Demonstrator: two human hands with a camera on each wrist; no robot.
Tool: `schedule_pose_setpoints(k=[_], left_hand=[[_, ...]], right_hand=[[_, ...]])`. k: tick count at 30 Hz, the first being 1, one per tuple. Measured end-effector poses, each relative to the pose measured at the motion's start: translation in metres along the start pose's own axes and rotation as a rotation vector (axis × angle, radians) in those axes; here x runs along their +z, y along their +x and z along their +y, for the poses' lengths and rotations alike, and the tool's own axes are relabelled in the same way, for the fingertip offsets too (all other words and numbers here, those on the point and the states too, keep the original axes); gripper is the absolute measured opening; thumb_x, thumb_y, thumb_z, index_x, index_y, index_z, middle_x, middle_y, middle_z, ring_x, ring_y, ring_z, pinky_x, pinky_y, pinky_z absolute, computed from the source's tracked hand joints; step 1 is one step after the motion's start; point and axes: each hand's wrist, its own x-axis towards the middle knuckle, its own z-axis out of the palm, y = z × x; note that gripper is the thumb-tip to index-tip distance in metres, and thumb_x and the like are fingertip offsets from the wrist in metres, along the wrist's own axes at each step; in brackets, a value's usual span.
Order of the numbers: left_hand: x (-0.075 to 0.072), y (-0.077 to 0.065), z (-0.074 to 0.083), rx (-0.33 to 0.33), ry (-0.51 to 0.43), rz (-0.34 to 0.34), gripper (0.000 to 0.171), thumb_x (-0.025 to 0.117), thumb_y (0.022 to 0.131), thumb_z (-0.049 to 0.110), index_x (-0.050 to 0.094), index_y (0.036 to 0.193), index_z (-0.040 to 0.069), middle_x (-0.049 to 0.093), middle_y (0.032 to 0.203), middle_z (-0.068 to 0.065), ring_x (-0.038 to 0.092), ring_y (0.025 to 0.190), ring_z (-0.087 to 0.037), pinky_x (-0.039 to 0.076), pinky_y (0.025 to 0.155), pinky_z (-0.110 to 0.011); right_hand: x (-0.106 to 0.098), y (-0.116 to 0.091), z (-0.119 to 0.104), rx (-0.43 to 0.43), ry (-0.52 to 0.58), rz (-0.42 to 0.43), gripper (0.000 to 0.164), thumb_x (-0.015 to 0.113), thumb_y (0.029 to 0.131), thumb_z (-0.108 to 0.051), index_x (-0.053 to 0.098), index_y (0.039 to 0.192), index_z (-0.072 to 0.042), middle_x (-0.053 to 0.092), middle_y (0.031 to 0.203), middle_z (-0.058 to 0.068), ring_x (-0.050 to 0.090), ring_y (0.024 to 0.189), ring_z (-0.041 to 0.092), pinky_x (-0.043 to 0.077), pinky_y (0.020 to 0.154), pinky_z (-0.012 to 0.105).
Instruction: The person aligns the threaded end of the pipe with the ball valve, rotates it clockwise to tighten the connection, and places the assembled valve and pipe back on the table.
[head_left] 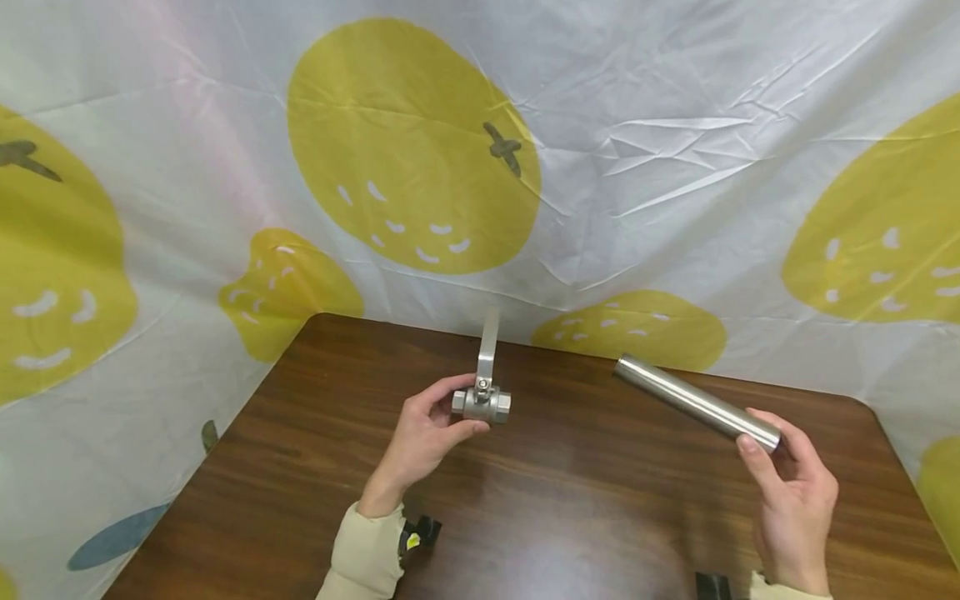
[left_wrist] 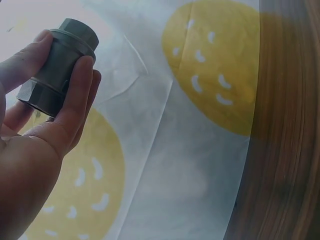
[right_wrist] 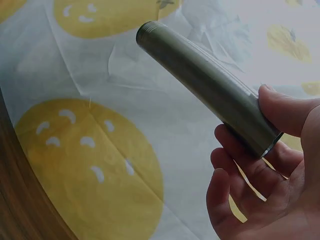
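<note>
In the head view my left hand (head_left: 420,442) holds a metal ball valve (head_left: 482,405) above the table, thumb on one side and fingers on the other. Its flat lever handle (head_left: 488,346) points away from me. The left wrist view shows the valve's body (left_wrist: 59,67) with hexagonal ends between thumb and fingers; the lever is not visible there. At the right, my right hand (head_left: 798,492) pinches the near end of a shiny metal pipe (head_left: 697,402). The pipe slants up and to the left, apart from the valve. Threads (right_wrist: 151,27) ring its far end in the right wrist view.
Both hands are over a dark brown wooden table (head_left: 300,467) with rounded far corners. A white fabric sheet (head_left: 660,167) printed with yellow fruit hangs behind and beside it. A black strap with a small device (head_left: 420,533) sits at my left wrist.
</note>
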Motion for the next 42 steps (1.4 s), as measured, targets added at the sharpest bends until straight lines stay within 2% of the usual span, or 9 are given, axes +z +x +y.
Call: schedule_pose_setpoints(k=[5,8,12,26,32,42], left_hand=[[0.009,0.003,0.001,0.018,-0.033,-0.020,0.054,0.075,0.068,0.001,0.054,0.118,0.004,0.055,0.108,-0.017,0.055,0.092,-0.016,0.050,0.076,-0.020],[0.012,0.004,0.002,0.065,-0.041,-0.019,0.054,0.074,0.068,-0.002,0.053,0.118,0.001,0.054,0.109,-0.019,0.055,0.093,-0.016,0.050,0.078,-0.021],[0.015,0.006,0.004,0.117,-0.051,-0.015,0.053,0.073,0.069,-0.003,0.052,0.118,-0.001,0.053,0.110,-0.020,0.055,0.094,-0.016,0.050,0.079,-0.022],[0.019,0.012,0.015,0.155,-0.046,-0.033,0.053,0.071,0.071,-0.003,0.052,0.120,0.001,0.054,0.113,-0.017,0.054,0.094,-0.022,0.050,0.079,-0.023],[0.021,0.011,0.018,0.188,-0.059,-0.034,0.054,0.069,0.069,-0.009,0.051,0.119,-0.002,0.053,0.110,-0.020,0.054,0.091,-0.020,0.051,0.074,-0.022],[0.024,0.011,0.018,0.219,-0.081,-0.045,0.054,0.069,0.069,-0.011,0.049,0.119,-0.005,0.053,0.109,-0.023,0.054,0.092,-0.019,0.050,0.076,-0.021]], right_hand=[[0.002,-0.001,0.000,-0.084,0.233,-0.077,0.033,0.049,0.075,0.026,0.044,0.108,0.027,0.064,0.093,0.018,0.058,0.082,0.018,0.046,0.069,0.020],[0.003,-0.002,-0.001,-0.103,0.286,-0.114,0.033,0.048,0.076,0.027,0.044,0.108,0.026,0.064,0.095,0.020,0.058,0.083,0.019,0.047,0.070,0.021],[0.004,-0.003,-0.002,-0.111,0.290,-0.132,0.032,0.047,0.076,0.027,0.043,0.108,0.027,0.063,0.097,0.021,0.058,0.086,0.020,0.046,0.073,0.022],[0.011,-0.008,-0.007,-0.142,0.310,-0.210,0.032,0.046,0.076,0.028,0.043,0.108,0.027,0.061,0.100,0.022,0.057,0.087,0.020,0.047,0.075,0.023],[0.013,-0.010,-0.006,-0.133,0.323,-0.251,0.033,0.046,0.076,0.027,0.042,0.109,0.027,0.062,0.099,0.022,0.057,0.087,0.020,0.046,0.076,0.023],[0.020,-0.012,-0.001,-0.132,0.303,-0.287,0.033,0.047,0.076,0.027,0.042,0.109,0.027,0.062,0.098,0.020,0.057,0.086,0.019,0.047,0.074,0.022]])
